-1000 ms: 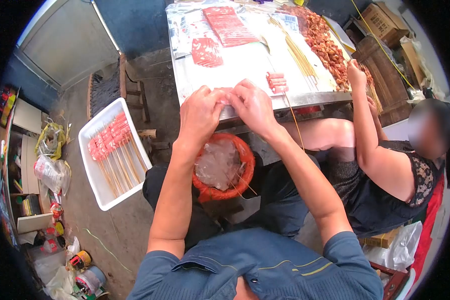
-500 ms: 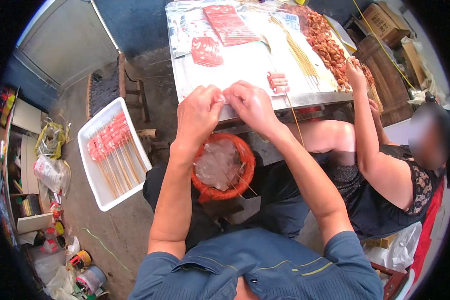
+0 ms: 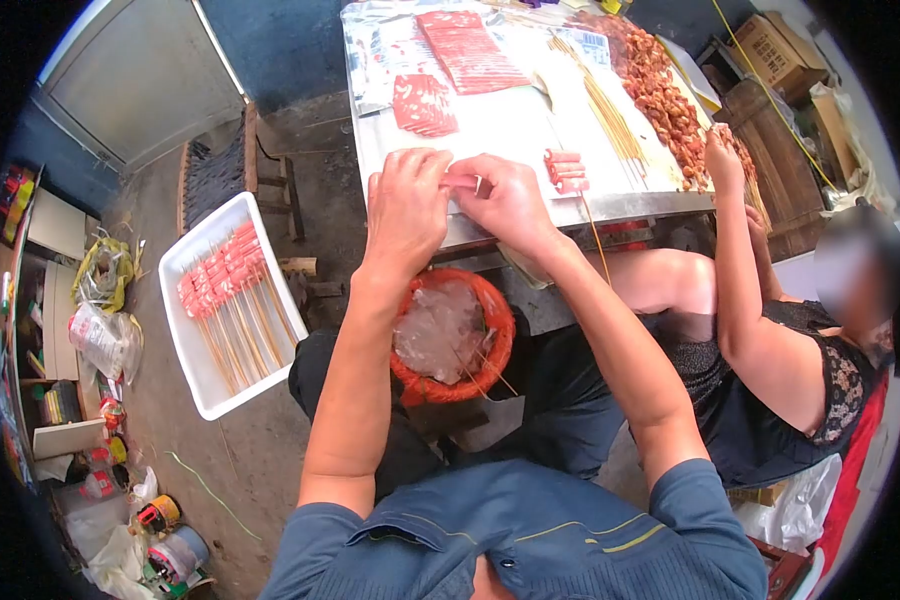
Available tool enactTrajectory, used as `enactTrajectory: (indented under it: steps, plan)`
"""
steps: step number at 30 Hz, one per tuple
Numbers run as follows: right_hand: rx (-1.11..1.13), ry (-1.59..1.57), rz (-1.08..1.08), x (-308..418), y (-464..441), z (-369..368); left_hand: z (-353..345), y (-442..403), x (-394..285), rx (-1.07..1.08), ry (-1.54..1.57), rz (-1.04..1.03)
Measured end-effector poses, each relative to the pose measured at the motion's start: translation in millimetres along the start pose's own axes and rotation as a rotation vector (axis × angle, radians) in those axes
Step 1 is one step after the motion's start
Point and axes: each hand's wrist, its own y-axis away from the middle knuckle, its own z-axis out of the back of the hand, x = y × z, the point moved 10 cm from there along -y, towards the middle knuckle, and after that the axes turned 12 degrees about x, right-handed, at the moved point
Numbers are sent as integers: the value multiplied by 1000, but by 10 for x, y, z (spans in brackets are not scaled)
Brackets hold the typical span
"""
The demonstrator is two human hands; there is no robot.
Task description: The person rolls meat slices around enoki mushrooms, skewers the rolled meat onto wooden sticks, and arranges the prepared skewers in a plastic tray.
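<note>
My left hand (image 3: 406, 205) and my right hand (image 3: 507, 203) meet over the front edge of the white table (image 3: 500, 130). Pinched between their fingertips is a small pink meat slice (image 3: 461, 181), partly hidden by the fingers. To the right, a skewer (image 3: 592, 232) carrying several rolled meat pieces (image 3: 567, 171) rests on the table, its stick jutting over the edge. Beyond my hands lie a small pile of meat slices (image 3: 425, 106) and a larger sheet of slices (image 3: 470, 52). Bare bamboo sticks (image 3: 602, 108) are bunched further right.
A white tray (image 3: 217, 408) of loaded skewers (image 3: 235, 290) sits at left. Between my knees stands an orange-red bucket (image 3: 500, 352) lined with plastic. Another person (image 3: 770, 350) sits at right, one hand (image 3: 722, 155) by a heap of reddish meat chunks (image 3: 660, 95).
My fingers have shifted, and the meat slice between them now shows. The whole view has moved slightly. The other person's hand stays near the meat heap.
</note>
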Motion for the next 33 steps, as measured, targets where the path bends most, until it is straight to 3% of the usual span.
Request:
enactTrajectory:
  steps: [2, 4, 5, 14, 17, 20, 23, 25, 28, 33]
  plan:
    - [-11, -122, -57, -75, 28, 32, -59, -21, -20, 83, 184, -85]
    - [88, -586, -221, -289, 108, -79, -93, -25, 49, 150, 361, -31]
    - [85, -584, -224, -275, 139, -55, -156, -21, 90, 220, 537, 27]
    - [133, -730, -281, -74, 348, 102, -166, 16, -22, 305, 691, 8]
    - [37, -450, -355, -98, 540, 336, -133, 60, 69, 233, 736, 96]
    - [-222, -212, -322, -418, 874, 757, -131, 87, 190, 159, 832, 182]
    - [-247, -181, -473, -716, 1084, 974, -164, 87, 167, 134, 954, 197]
    - [-240, 84, -571, -780, 1107, 1113, -184, 73, 150, 116, 1029, 216]
    - [-81, 275, -617, -860, 934, 1046, -216, 54, 137, 86, 1059, 185]
    - [-167, 268, -563, -989, 845, 997, -319, 19, 227, 11, 1242, 198]
